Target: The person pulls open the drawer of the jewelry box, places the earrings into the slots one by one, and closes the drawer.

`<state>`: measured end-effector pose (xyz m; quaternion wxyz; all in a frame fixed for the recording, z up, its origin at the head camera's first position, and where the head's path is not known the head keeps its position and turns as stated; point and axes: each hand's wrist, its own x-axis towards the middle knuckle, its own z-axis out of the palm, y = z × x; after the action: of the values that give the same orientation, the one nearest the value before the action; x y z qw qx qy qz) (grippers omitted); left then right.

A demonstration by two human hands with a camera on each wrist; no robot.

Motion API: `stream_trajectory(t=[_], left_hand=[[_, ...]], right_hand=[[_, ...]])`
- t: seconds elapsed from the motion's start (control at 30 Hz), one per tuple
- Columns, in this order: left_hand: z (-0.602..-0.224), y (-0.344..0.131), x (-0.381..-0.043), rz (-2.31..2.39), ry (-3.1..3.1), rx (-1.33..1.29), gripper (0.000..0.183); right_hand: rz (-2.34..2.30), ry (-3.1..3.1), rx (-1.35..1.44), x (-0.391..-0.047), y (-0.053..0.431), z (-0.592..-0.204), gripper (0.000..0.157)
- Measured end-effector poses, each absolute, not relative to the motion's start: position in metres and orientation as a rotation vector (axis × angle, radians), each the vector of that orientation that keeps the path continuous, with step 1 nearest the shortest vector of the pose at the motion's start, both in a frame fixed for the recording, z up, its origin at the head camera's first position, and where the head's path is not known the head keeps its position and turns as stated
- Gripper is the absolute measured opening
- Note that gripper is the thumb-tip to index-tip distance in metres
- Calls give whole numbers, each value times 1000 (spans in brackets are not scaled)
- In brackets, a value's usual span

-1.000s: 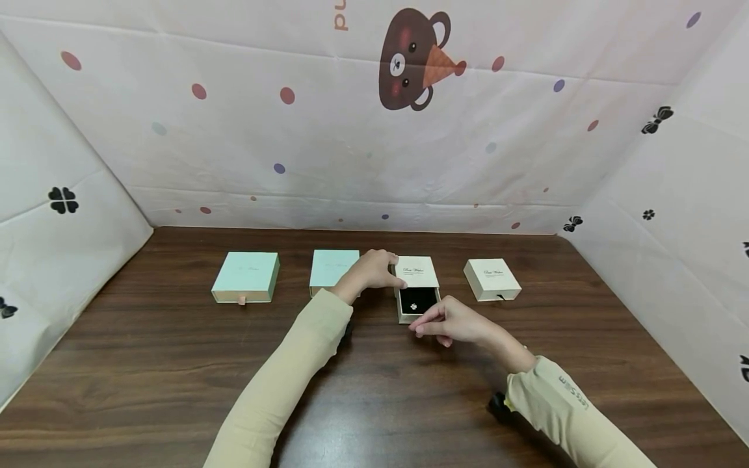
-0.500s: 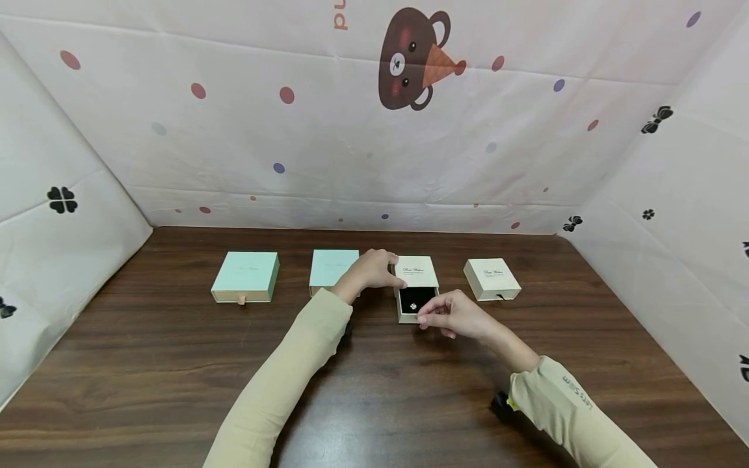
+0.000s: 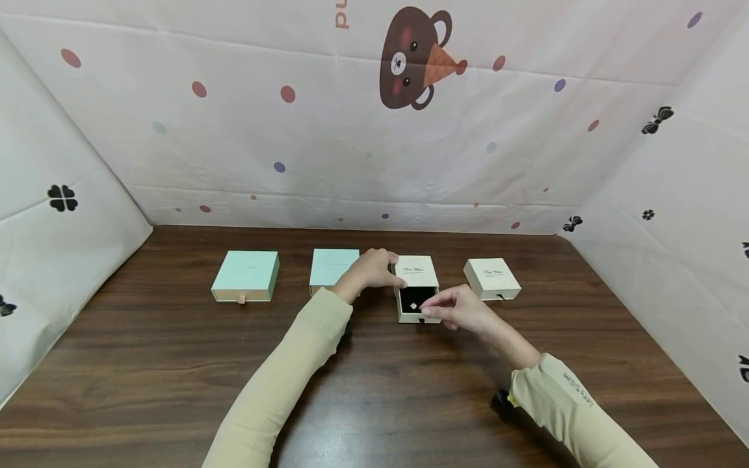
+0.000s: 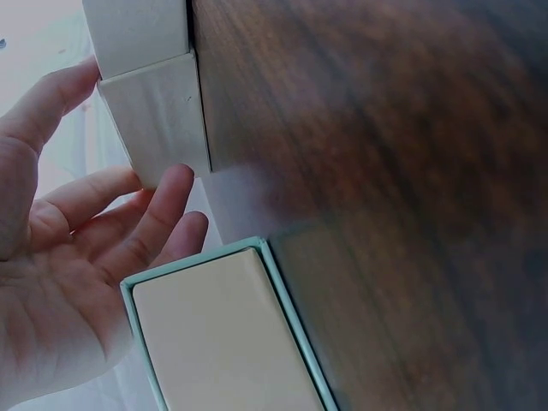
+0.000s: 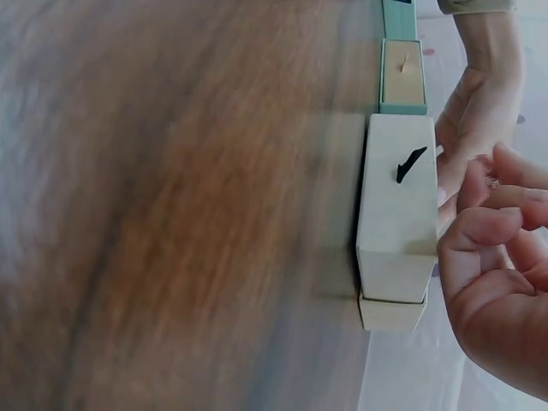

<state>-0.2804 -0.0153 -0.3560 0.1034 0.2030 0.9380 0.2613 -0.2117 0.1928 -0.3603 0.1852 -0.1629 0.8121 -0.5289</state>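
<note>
The cream jewelry box stands with its drawer pulled out toward me, and a small sparkling earring sits on the black lining. My left hand grips the box's sleeve from the left, thumb at the front and fingers toward the back. Over the drawer's front right corner is my right hand, thumb and index fingertip together. Between those fingertips the right wrist view shows a tiny shiny earring, mostly hidden. A black pull tab sticks out from the drawer front.
A smaller cream box stands to the right, closed. Left of my left hand are two mint boxes: the nearer mint box, partly behind the hand, and the farther mint box. Printed white cloth rises behind the wooden table.
My right hand has moved a little right and away from me, from in front of the drawer to over its front right corner. My left hand and the boxes stay put.
</note>
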Motion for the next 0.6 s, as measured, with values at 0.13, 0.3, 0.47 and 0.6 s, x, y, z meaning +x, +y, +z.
stream_trajectory(t=[0.13,0.3,0.47,0.6], left_hand=[[-356,-15,-280,777,2764,592,62],[-356,-15,-281,782,2765,583,62],[-356,-15,-281,776,2766,577,63],[-356,-15,-281,779,2760,569,63]], right_hand=[[-1538,2303,-435,-214,194,-361,29],[-1589,2373,-326,-218,193,-361,29],[-1632,2374,-361,-219,193,-362,29],[-1615,2345,-384,-221,194,-363,30]])
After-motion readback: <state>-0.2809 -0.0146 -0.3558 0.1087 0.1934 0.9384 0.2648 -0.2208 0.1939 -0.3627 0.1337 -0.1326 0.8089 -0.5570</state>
